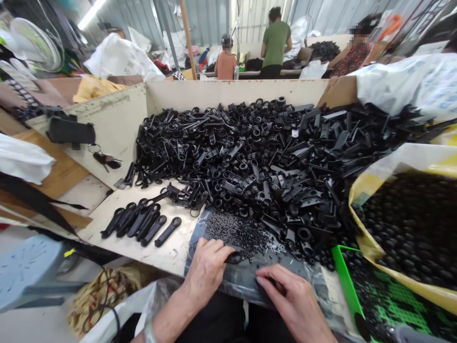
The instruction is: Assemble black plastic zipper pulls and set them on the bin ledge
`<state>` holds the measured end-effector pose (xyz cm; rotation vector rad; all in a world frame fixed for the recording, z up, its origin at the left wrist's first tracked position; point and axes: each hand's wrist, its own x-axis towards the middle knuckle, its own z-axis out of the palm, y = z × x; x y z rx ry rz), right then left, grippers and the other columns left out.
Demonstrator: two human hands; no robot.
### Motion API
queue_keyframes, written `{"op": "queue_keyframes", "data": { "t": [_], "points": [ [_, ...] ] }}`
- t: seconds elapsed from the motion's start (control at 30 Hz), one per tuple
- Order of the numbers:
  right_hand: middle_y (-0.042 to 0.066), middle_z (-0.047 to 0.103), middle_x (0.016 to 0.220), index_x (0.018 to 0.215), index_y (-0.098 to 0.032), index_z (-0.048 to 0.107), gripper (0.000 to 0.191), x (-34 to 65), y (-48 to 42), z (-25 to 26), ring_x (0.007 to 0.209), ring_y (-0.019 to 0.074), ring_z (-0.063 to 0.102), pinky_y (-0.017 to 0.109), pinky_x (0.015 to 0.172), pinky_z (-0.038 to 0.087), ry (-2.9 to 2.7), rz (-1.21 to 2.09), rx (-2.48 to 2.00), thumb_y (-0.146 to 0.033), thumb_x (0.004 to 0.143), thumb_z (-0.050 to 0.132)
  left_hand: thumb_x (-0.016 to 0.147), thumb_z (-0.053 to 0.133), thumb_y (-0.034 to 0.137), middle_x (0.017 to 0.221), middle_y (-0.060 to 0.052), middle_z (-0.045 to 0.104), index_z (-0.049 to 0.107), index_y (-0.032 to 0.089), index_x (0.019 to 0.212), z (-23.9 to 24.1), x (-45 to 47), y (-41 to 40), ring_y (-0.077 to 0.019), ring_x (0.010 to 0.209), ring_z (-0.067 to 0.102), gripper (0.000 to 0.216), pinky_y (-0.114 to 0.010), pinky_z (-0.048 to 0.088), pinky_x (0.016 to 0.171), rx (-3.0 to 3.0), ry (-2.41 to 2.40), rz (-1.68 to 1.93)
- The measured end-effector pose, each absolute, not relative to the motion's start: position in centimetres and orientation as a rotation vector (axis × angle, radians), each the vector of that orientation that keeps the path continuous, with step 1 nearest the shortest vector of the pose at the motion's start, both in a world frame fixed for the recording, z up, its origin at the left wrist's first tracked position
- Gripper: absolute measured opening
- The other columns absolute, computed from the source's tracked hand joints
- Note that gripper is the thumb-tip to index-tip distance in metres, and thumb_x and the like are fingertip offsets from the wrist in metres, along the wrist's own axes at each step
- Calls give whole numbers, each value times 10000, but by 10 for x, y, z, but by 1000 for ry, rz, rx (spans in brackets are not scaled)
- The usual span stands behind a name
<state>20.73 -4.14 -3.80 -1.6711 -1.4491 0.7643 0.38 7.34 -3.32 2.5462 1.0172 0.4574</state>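
My left hand (209,264) is closed around a black plastic part (234,257). Its dark rounded end sticks out past the fingertips, and the rest is covered by my fingers. To the right, my right hand (291,290) has thumb and forefinger pinched together over the dark work mat (246,281); whatever they hold is too small or hidden to make out. Just beyond both hands lie a heap of tiny black pieces (232,231) and several small silver pins (274,243). Left of them, several black handles with ring ends (143,221) are laid side by side.
A big pile of black plastic parts (232,152) fills the back of the walled bench. At right are a yellow-edged sack (364,233) of black balls and a green tray (344,276). Keys (107,159) hang on the left wall. Three people are in the background.
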Motion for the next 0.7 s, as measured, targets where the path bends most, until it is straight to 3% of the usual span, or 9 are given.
{"op": "queue_keyframes", "data": {
  "t": [0.13,0.27,0.33,0.43,0.5,0.7],
  "points": [
    [-18,627,618,811,-246,786,224,197,-39,-37,536,145,541,232,526,417,-1160,885,-1661,-442,868,693,803,506,-65,841,-32,671,696,201,946,-41,0,77,-226,818,599,357,-370,366,774,2508,1024,500],
    [1,634,682,801,-206,790,275,183,-25,-37,556,130,479,234,532,402,-940,993,-1520,-478,816,751,882,504,18,842,-32,671,676,192,928,-42,-3,67,-221,822,609,249,-351,391,779,2416,1084,562],
    [5,629,691,811,-201,796,279,178,-18,-35,571,132,473,240,547,406,-908,1000,-1453,-479,810,767,957,526,167,823,-21,666,673,194,880,-37,-1,59,-204,784,607,168,-321,416,749,2172,1162,618],
    [5,627,701,812,-211,803,263,172,-10,-28,583,134,482,245,561,417,-895,978,-1375,-474,802,787,926,628,467,729,5,632,703,184,850,-28,4,45,-164,669,552,303,-265,419,646,1489,1206,685],
    [13,645,727,806,-219,803,251,170,-9,-22,588,136,497,244,559,423,-917,975,-1332,-470,806,788,838,704,574,639,26,578,729,161,860,-23,7,37,-133,591,486,415,-238,384,575,1188,1157,693],
    [25,685,767,798,-232,805,175,166,-11,-16,574,125,514,229,533,425,-1010,1002,-1238,-400,840,778,774,755,622,581,37,524,725,136,823,-16,9,28,-99,544,423,489,-213,338,529,1034,1113,703]
  ]
}}
